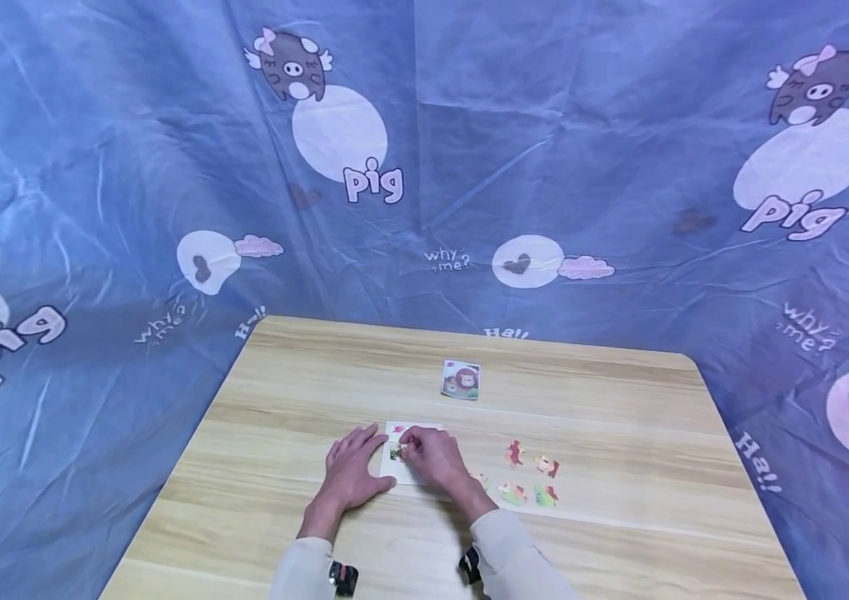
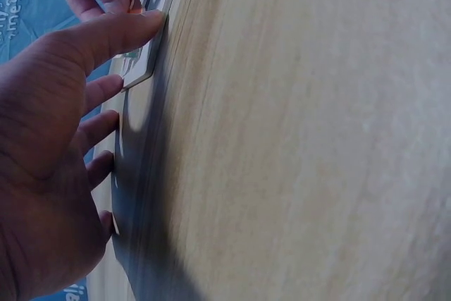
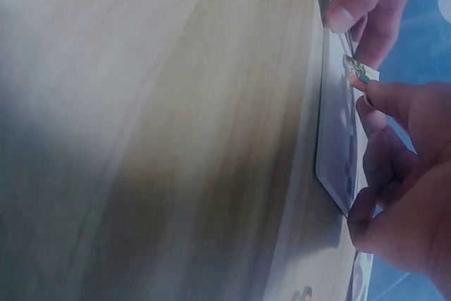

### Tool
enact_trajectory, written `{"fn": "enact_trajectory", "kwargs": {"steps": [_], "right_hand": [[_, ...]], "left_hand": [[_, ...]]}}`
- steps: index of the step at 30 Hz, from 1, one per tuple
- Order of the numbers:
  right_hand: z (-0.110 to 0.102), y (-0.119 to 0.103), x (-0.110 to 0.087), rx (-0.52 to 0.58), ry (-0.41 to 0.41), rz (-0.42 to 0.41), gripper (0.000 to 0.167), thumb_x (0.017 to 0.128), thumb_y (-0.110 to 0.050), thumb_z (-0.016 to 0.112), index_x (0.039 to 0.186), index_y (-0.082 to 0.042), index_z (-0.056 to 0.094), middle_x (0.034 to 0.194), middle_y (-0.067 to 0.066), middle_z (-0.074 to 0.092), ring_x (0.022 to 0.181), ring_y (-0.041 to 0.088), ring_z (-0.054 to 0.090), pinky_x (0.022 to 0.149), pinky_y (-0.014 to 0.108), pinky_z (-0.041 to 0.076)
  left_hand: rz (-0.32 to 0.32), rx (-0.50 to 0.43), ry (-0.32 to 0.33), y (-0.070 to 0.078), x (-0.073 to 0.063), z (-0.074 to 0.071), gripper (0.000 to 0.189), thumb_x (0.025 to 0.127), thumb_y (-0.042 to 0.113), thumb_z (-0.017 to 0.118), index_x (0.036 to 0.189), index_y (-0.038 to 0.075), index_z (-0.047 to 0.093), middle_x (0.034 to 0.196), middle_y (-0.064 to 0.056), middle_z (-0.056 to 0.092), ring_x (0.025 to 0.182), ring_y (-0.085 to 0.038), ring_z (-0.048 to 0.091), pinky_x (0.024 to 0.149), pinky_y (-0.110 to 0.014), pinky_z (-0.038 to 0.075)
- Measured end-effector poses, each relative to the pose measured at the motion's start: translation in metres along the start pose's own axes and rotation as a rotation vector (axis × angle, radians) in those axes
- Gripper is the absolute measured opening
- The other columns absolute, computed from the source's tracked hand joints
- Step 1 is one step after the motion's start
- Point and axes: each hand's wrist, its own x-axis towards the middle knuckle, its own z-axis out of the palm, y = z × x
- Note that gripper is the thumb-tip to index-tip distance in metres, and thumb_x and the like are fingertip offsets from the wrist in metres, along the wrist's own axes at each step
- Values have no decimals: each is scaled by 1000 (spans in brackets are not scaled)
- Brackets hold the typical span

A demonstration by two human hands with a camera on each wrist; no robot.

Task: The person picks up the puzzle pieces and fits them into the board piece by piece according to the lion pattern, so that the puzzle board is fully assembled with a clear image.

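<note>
A flat white puzzle board (image 1: pixel 407 477) lies on the wooden table in front of me, with a pink piece (image 1: pixel 397 429) at its upper left corner. My left hand (image 1: pixel 352 468) rests at the board's left side, fingers spread and thumb tip at the near edge. My right hand (image 1: pixel 435 458) is over the board and covers much of it. Between thumb and finger it pinches a small green and orange puzzle piece (image 3: pixel 358 70), held tilted against the board's left part in the right wrist view.
Several loose puzzle pieces lie right of the board, among them a red-brown one (image 1: pixel 516 452) and a green one (image 1: pixel 546 495). Farther back is a square picture card (image 1: pixel 461 380) with a lion. A blue printed cloth (image 1: pixel 469 192) hangs behind the table (image 1: pixel 619 400).
</note>
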Motion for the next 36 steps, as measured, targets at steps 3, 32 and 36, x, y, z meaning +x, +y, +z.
{"fn": "enact_trajectory", "kwargs": {"steps": [3,32,36], "right_hand": [[3,0,1,-25,26,8,11,83,-13,70,90,-22,72,76,-12,70,71,5,63,71,31,50],[14,2,-1,-352,70,-110,30,81,-35,73,108,-22,73,95,-2,63,85,17,61,70,34,42],[15,2,-2,-367,74,-115,29,81,-38,72,105,-22,74,93,-3,64,84,17,62,70,35,43]], "left_hand": [[7,4,-3,0,0,1,76,70,45,77,137,19,53,154,-5,40,143,-34,30,114,-64,17],[-9,8,-3,-1,5,3,74,73,47,75,139,21,52,155,-1,37,145,-30,28,115,-62,15],[-15,14,-10,-2,4,3,74,73,47,75,139,22,52,156,-1,37,145,-30,27,115,-62,15]]}}
